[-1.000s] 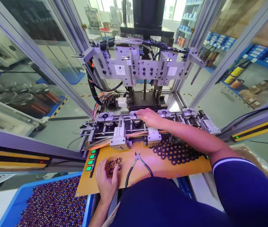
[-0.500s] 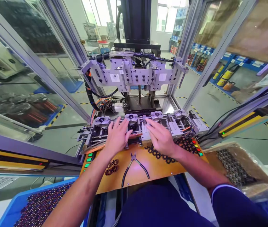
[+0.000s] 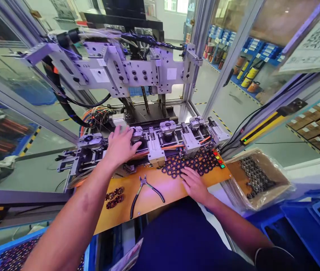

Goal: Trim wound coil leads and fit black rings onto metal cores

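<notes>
My left hand (image 3: 122, 146) reaches over the row of metal fixtures, beside the second clamp head (image 3: 137, 132) from the left. Its fingers are apart and the thumb stands out to the side; I see nothing held. My right hand (image 3: 196, 185) is low over the orange work plate (image 3: 148, 199), fingers stretched towards the near edge of a spread of black rings (image 3: 173, 169). The fingertips are at the rings; whether they touch one is unclear. Between my arms lie diagonal cutters (image 3: 144, 182) with their handles apart. Several copper-wound rings (image 3: 114, 197) sit left of them.
Above the fixtures hangs a grey machine head (image 3: 137, 73) with cables. A cardboard box (image 3: 272, 184) of metal parts stands at right, a blue bin (image 3: 15, 244) of small parts at lower left. Coloured buttons (image 3: 219, 161) line the plate's right edge. Aluminium posts frame both sides.
My right hand has come down from the fixtures to the black rings. My left hand stays over the fixtures, near the second clamp head. The view has turned rightward.
</notes>
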Action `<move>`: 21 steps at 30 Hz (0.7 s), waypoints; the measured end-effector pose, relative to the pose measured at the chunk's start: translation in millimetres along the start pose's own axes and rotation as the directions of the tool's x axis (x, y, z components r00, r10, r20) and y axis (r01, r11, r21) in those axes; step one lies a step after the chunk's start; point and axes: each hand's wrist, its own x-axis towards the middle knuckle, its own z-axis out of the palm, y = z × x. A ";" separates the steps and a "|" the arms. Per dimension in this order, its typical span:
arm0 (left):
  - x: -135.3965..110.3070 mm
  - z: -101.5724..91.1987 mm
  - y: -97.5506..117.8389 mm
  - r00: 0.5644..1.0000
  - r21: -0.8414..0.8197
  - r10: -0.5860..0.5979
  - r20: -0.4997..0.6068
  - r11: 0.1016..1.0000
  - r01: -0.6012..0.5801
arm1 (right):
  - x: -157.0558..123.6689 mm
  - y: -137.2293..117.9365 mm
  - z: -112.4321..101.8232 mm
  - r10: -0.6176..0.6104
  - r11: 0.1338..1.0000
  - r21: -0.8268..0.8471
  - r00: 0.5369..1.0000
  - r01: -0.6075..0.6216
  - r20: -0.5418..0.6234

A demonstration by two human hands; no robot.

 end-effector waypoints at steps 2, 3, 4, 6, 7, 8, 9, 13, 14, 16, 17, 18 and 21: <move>-24.7 -7.3 7.0 0.995 -0.049 -0.028 -0.091 0.999 0.023 | 7.0 0.2 11.3 0.006 1.000 0.011 0.999 -0.006 0.044; -41.3 -10.6 11.2 0.986 -0.122 -0.036 -0.163 0.992 0.016 | 10.8 0.0 15.9 0.009 1.000 0.021 0.998 -0.010 0.063; -59.7 -13.0 15.7 0.976 -0.208 -0.022 -0.218 0.978 -0.024 | 14.4 -0.2 19.6 0.013 0.999 0.032 0.997 -0.015 0.080; -97.6 -14.2 24.4 0.970 -0.347 -0.014 -0.244 0.935 -0.074 | 19.8 -1.8 24.1 0.015 0.998 0.066 0.995 -0.022 0.103; -115.1 -12.6 28.8 0.971 -0.391 -0.024 -0.239 0.917 -0.074 | 21.6 -4.0 24.5 0.012 0.996 0.088 0.994 -0.022 0.108; -130.4 -9.7 33.4 0.974 -0.433 -0.042 -0.223 0.900 -0.061 | 22.9 -7.7 23.7 0.005 0.993 0.116 0.994 -0.018 0.108; -143.1 -6.0 38.3 0.981 -0.481 -0.062 -0.184 0.876 -0.034 | 24.0 -13.2 21.4 -0.007 0.989 0.149 0.995 -0.009 0.103; -167.8 7.2 61.2 0.998 -0.667 -0.066 0.020 0.742 0.063 | 32.2 -52.0 -0.6 -0.079 0.947 0.317 0.995 0.054 0.064; -169.3 7.6 66.5 0.998 -0.695 -0.049 0.030 0.717 0.056 | 35.9 -63.5 -7.7 -0.098 0.929 0.362 0.994 0.073 0.050; -170.3 4.0 74.3 0.999 -0.721 -0.034 -0.010 0.692 0.016 | 45.0 -83.9 -20.5 -0.119 0.869 0.484 0.993 0.102 0.004; -170.5 0.6 76.5 0.998 -0.727 -0.038 -0.042 0.687 -0.005 | 49.9 -92.0 -25.5 -0.121 0.824 0.556 0.993 0.108 -0.015; -170.8 -3.4 77.6 0.996 -0.729 -0.048 -0.073 0.684 -0.021 | 54.6 -98.4 -29.0 -0.114 0.770 0.629 0.993 0.103 -0.023; -171.7 -13.8 76.5 0.978 -0.681 -0.055 -0.203 0.725 -0.101 | 64.5 -109.4 -31.8 -0.090 0.632 0.775 0.995 0.020 0.048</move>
